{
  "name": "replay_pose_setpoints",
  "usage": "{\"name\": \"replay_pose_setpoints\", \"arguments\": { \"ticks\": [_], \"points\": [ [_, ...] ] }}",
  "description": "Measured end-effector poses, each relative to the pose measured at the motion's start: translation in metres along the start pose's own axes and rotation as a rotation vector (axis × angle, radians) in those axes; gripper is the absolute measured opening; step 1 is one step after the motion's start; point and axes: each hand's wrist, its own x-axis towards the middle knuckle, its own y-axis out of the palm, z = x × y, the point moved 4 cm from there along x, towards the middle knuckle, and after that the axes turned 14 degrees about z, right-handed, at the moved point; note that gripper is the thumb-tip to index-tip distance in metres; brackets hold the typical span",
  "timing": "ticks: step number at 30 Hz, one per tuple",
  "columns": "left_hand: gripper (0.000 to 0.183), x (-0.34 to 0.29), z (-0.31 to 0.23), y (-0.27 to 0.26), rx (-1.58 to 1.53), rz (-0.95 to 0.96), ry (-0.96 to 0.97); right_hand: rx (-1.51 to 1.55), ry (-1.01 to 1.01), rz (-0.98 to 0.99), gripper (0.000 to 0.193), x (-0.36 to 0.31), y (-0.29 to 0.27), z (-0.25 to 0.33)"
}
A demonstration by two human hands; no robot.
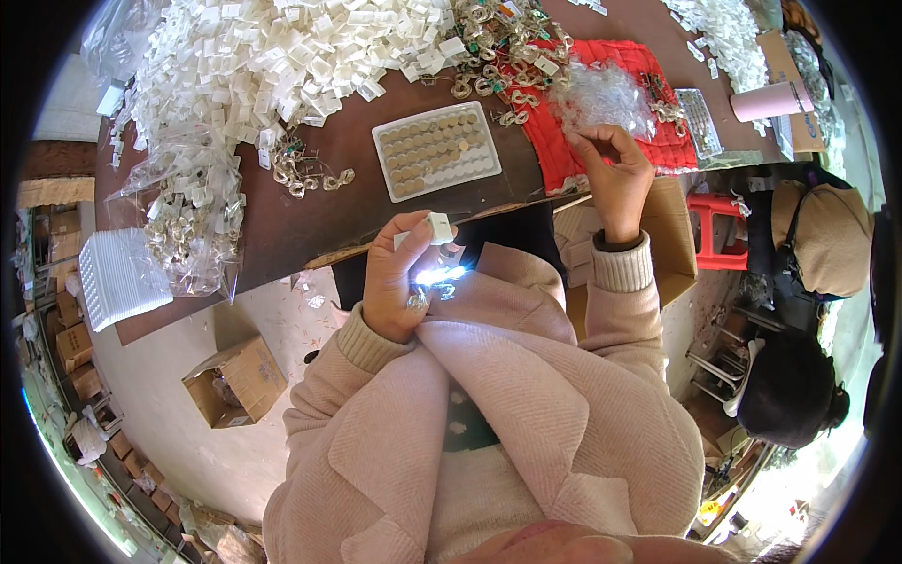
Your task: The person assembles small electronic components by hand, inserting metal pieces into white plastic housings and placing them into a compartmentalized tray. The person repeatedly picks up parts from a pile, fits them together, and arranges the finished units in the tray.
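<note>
My left hand point(395, 273) is closed round a small white plastic battery box point(439, 228). A coil of string lights point(432, 287) hangs below it, and some of its bulbs glow bright bluish white. My right hand point(615, 169) is raised over the edge of a red cloth point(545, 141), thumb and fingertips drawn together. Whatever may be between those fingertips is too small to make out. Beyond my left hand, a white tray point(474, 175) on the table holds rows of round button cells point(423, 141), with several bare slots at its near right.
A large heap of white battery boxes point(272, 56) covers the table's far left. Wire light coils point(507, 47) and clear plastic bits point(606, 99) lie far right. Stacked white trays point(122, 277) overhang the left edge. Cardboard boxes point(235, 381), a red stool point(719, 230) and another person point(789, 385) are around.
</note>
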Motion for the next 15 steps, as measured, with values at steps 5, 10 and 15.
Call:
{"name": "replay_pose_setpoints", "arguments": {
  "ticks": [5, 10, 15],
  "points": [
    [0.018, -0.001, 0.001, -0.002, 0.026, -0.022, -0.027, -0.122, -0.057, 0.046, 0.011, 0.001, 0.000, 0.001],
    [0.021, 0.000, -0.001, -0.005, 0.002, 0.046, -0.022, -0.183, -0.107, -0.016, 0.011, 0.002, -0.006, 0.003],
    [0.023, 0.000, -0.003, -0.004, 0.002, 0.063, -0.020, 0.011, -0.082, 0.070, 0.018, 0.001, 0.001, 0.025]
  ]
}}
